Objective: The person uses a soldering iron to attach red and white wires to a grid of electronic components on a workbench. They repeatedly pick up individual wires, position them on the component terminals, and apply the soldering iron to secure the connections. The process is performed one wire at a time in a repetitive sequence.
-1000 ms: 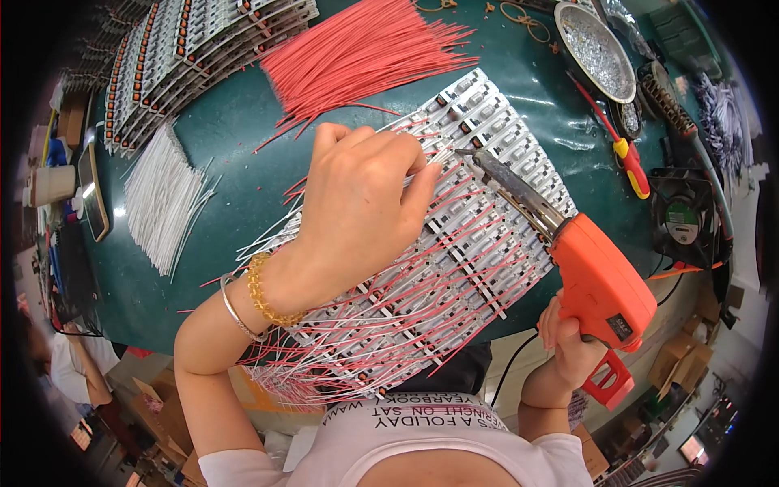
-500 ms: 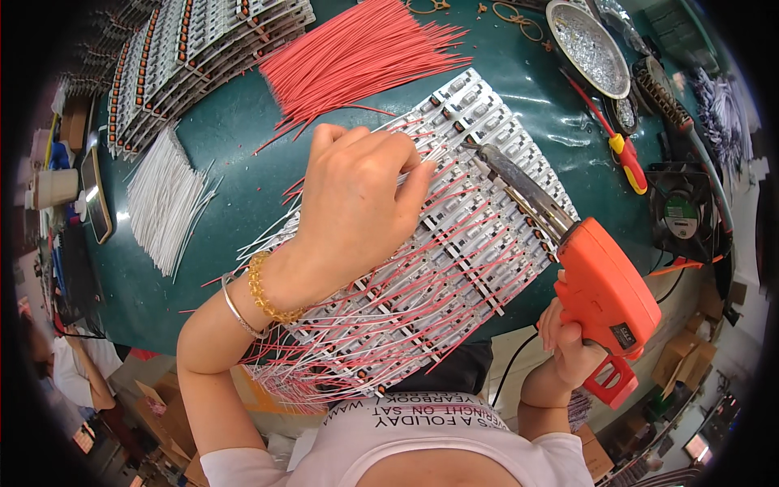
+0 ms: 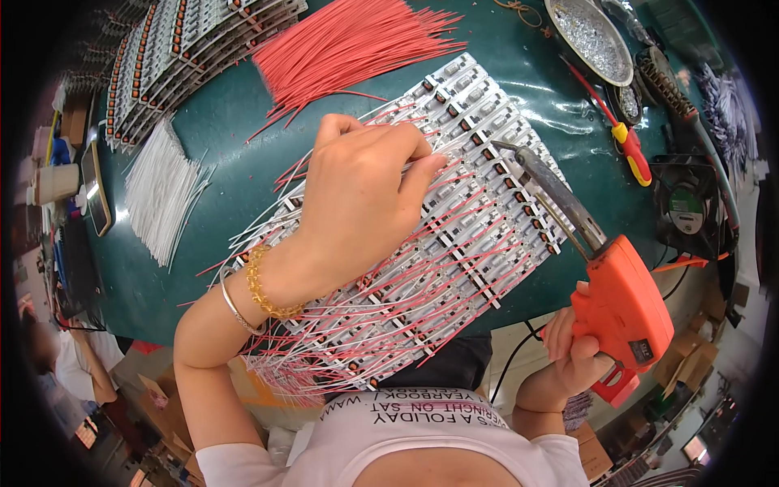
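Observation:
A panel of small circuit boards lies slanted across the near part of the table, with many red and white wires attached and trailing toward me. Over its upper left portion, my left hand is closed in a pinch on thin white wires, whose ends point right over the boards. My right hand grips the handle of an orange soldering gun. Its dark bent tip reaches left over the panel, just right of my left fingertips. Whether the tip touches a board I cannot tell.
Red wires are heaped at the back, and white wires lie at left. Circuit panels are stacked back left. A metal dish, a red-yellow screwdriver and a black fan stand right. A phone lies far left.
The soldering gun and my right hand have shifted right, its tip moving along the panel. My left fingertips have also moved slightly right, still pinched.

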{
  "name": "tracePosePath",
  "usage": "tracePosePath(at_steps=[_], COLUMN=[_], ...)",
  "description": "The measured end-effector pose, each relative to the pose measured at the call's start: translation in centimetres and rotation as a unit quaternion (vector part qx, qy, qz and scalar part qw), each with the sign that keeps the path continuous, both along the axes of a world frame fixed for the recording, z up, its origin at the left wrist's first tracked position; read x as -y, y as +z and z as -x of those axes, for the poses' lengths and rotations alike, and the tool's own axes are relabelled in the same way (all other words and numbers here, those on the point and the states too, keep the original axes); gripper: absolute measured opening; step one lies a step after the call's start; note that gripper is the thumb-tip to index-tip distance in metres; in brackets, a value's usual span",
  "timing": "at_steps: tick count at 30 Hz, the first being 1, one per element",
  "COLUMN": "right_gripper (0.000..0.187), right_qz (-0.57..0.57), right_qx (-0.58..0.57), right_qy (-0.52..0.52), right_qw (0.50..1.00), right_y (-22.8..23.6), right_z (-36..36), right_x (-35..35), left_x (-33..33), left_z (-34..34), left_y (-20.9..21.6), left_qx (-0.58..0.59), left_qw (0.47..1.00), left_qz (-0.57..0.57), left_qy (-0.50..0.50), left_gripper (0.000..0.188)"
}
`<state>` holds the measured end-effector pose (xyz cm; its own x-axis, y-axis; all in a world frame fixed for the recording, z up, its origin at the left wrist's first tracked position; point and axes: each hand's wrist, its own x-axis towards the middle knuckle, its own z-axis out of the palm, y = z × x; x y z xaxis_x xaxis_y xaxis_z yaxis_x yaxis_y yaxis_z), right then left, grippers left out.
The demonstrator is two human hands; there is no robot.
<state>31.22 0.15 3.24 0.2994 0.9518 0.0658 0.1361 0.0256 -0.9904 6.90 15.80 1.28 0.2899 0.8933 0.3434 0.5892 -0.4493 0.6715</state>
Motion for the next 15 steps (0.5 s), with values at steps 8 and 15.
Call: tracePosePath(at_steps=[8, 15], right_gripper=[0.073, 0.068], right_qz=[0.013, 0.018], right_qx=[0.053, 0.037], right_qy=[0.036, 0.039], right_qw=[0.998, 0.998], right_y=[-0.3, 0.2], right_z=[0.7, 1.4], right_x=[-1.1, -1.5], left_x=[0.1, -0.2], left_z=[-0.6, -0.5], left_y=[-0.7, -0.7], left_qx=[0.006, 0.052], left_qw=[0.999, 0.998], left_qz=[-0.029, -0.007], left_qy=[0.014, 0.018], left_gripper=[0.01, 0.01])
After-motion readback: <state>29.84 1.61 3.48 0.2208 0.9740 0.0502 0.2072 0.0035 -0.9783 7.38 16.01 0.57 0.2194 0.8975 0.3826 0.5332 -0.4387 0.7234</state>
